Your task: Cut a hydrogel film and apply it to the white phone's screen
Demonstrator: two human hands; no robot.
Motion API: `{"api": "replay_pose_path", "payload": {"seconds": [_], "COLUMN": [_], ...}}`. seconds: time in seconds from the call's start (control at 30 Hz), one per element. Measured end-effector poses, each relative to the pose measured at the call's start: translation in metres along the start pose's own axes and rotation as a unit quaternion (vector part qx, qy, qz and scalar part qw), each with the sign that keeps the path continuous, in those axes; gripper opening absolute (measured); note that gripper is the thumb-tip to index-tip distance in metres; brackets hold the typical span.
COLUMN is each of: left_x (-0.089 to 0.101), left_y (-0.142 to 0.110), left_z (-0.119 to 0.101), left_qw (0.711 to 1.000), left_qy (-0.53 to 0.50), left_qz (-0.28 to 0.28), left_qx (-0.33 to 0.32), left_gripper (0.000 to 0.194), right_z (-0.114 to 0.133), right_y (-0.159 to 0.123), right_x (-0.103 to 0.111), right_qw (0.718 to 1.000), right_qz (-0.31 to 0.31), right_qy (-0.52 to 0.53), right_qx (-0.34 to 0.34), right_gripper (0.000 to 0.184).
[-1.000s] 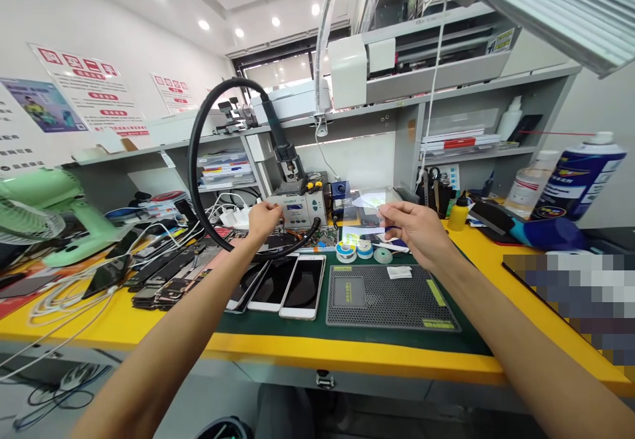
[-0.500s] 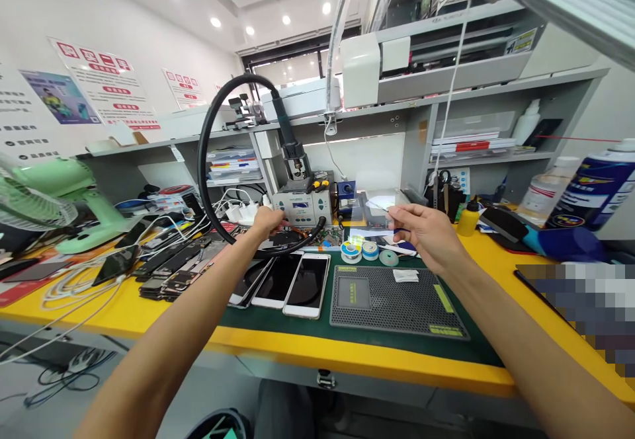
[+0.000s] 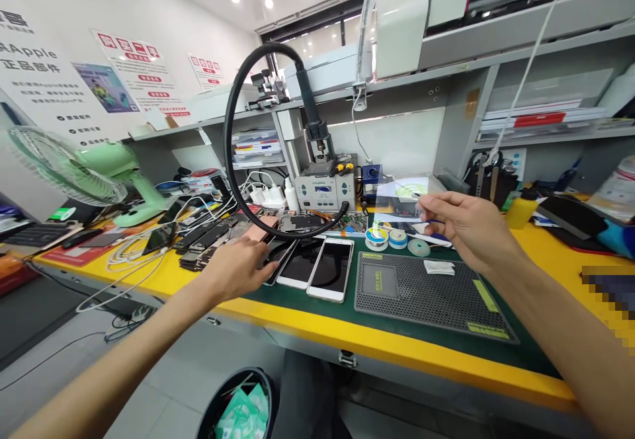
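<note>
Above the green bench mat (image 3: 342, 313), a clear plastic sheet (image 3: 401, 194) is pinched between the thumb and forefinger of the right hand (image 3: 469, 231), and is held up just in front of the hot-air rework station (image 3: 325, 191). The left hand (image 3: 235, 270) is empty, its fingers extended and lying close together, near the row of smartphones (image 3: 302, 260). Relative to the earlier frame, the left hand has been moved away from the station's front panel and lowered; the sheet is held in the same hand.
</note>
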State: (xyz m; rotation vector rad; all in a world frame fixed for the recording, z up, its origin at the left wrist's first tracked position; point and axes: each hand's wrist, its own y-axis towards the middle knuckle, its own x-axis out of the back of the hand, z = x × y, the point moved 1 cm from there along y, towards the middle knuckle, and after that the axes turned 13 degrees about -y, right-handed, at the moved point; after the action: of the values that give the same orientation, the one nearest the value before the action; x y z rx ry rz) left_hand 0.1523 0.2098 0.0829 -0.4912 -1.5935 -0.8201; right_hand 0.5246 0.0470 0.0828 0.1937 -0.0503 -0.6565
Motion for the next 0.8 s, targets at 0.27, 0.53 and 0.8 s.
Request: {"api": "replay_pose_path", "payload": {"seconds": [0.27, 0.53, 0.8], "left_x": [-0.042, -0.052, -0.039], "left_y": [-0.047, -0.07, -0.123], "left_z": [0.002, 0.0, -0.02], "left_qw": [0.986, 0.932, 0.901], "left_qy": [0.091, 0.126, 0.076], "left_qz": [-0.089, -0.267, -0.363], "left_qx": [-0.111, -0.21, -0.224], "left_gripper": [0.038, 0.014, 0.032], "right_z": [0.0, -0.001, 0.001], "right_y": [-0.003, -0.002, -0.005], "right_x": [-0.004, -0.004, -0.005], "right_qw": [1.0, 1.0, 0.999], "right_qz": [0.002, -0.005, 0.031], "right_qy": [-0.021, -0.016, 0.003], "right_qx": [-0.022, -0.025, -0.036], "right_gripper": [0.025, 0.023, 0.027]}}
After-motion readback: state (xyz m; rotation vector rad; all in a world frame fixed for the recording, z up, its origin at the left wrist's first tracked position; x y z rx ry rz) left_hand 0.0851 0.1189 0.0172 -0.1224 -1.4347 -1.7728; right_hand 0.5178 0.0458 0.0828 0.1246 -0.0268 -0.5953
